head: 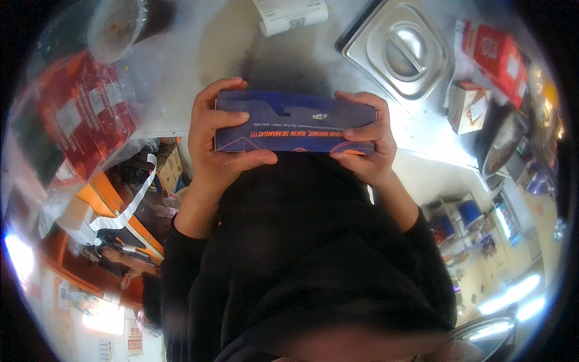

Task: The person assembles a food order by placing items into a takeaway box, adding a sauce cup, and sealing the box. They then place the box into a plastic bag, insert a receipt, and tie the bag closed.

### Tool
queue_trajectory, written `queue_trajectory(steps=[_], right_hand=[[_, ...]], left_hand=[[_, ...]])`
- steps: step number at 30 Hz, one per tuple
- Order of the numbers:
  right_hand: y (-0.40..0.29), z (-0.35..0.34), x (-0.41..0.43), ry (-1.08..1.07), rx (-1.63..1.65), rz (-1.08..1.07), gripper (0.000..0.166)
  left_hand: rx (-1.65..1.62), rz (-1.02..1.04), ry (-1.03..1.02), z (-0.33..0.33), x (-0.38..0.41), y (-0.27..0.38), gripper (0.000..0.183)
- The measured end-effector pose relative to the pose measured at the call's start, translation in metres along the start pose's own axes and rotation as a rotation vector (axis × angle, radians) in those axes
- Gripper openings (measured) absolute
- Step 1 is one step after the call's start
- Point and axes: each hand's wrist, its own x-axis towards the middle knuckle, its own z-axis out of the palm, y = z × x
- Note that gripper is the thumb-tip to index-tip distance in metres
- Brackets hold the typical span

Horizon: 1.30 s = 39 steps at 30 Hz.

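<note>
A dark blue cardboard box point(296, 122) with orange and white print is held level in front of my chest, over the near edge of a metal worktop. My left hand point(221, 131) grips its left end, fingers over the top and front, thumb along the lower edge. My right hand point(368, 133) clasps the right end in the same way. The box looks closed, with a tab slot showing on the side towards me. Beyond it on the worktop lies a curled paper receipt point(294, 16) bearing print and a code.
A lidded steel food pan point(402, 52) stands at the back right, beside a small white box point(468, 106) and a red printed packet point(495, 61). Left are a plastic tub point(113, 34) and red printed bags point(86, 113). Another person's hand point(113, 254) shows at the lower left.
</note>
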Motion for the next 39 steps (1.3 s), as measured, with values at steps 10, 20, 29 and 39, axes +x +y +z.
queue_trajectory(steps=[10, 20, 29, 39], right_hand=[[-0.027, -0.014, -0.005, -0.178, -0.24, 0.096, 0.035], [-0.061, -0.014, 0.032, -0.326, -0.413, 0.261, 0.051], [-0.036, -0.054, 0.077, 0.062, -0.501, 0.141, 0.028], [-0.016, -0.075, 0.086, 0.204, -0.93, -0.002, 0.052]], left_hand=[[0.273, -0.147, -0.135, -0.001, -0.009, 0.036, 0.038], [0.446, -0.131, -0.214, 0.007, 0.009, 0.061, 0.052], [0.708, -0.002, -0.254, 0.008, 0.024, 0.066, 0.066], [0.617, -0.153, -0.006, -0.045, -0.001, 0.062, 0.069]])
